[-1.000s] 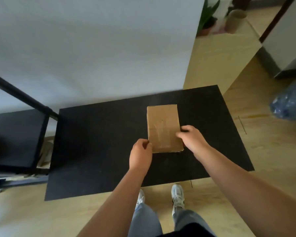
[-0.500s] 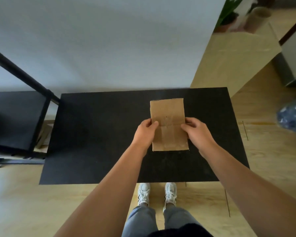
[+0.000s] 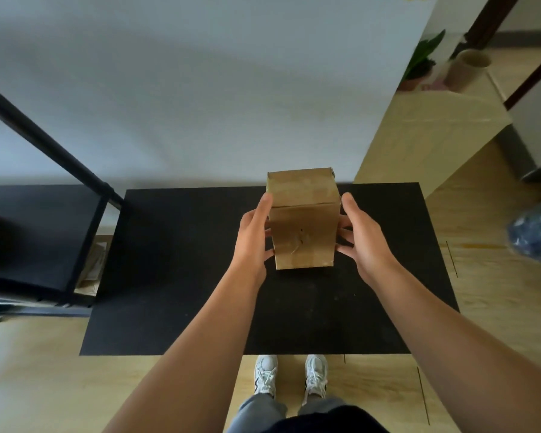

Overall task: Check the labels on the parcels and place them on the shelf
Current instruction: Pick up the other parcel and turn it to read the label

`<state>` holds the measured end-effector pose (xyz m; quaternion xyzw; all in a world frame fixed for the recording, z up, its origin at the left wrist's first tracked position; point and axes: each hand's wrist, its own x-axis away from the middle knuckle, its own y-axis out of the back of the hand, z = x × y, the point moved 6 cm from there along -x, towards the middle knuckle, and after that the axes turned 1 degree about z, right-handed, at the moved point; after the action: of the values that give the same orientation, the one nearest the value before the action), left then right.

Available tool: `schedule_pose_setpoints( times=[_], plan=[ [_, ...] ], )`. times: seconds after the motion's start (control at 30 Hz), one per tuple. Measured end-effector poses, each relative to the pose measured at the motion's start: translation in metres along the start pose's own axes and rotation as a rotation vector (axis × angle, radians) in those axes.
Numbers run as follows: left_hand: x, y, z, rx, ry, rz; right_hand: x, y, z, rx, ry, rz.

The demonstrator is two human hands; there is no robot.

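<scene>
Brown cardboard parcel (image 3: 303, 225) held between both hands over the far middle of the black tabletop (image 3: 175, 276), tilted with its top leaning away. Left hand (image 3: 253, 237) pressed flat against left side, fingers extended along the edge. Right hand (image 3: 361, 235) pressed likewise against right side. Taped seam across upper face; small dark marks on near face, possibly scuffs, no label legible. Underside contact with tabletop not discernible. Black shelf (image 3: 38, 232) at left, just beside tabletop. Blue bag (image 3: 536, 232) on floor at right. Plant (image 3: 420, 62) far right.
</scene>
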<state>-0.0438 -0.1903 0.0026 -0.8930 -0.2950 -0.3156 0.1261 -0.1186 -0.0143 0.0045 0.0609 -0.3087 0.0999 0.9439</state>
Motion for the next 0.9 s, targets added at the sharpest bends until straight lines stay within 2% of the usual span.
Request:
schedule_pose_setpoints(
  times=[0.13,0.43,0.67,0.9],
  plan=[
    [-0.004,0.004,0.007,-0.015,-0.016,-0.001,-0.001,-0.002,-0.008,-0.016,-0.008,0.014],
    [-0.004,0.009,0.006,-0.212,-0.065,0.026,-0.002,-0.001,-0.012,0.091,0.023,0.029],
    [-0.006,-0.003,-0.013,-0.375,-0.093,0.127,-0.001,-0.012,0.001,0.211,0.061,0.080],
    [0.006,0.000,-0.012,-0.415,-0.267,0.057,0.005,-0.008,0.007,0.228,0.122,0.020]
  ],
)
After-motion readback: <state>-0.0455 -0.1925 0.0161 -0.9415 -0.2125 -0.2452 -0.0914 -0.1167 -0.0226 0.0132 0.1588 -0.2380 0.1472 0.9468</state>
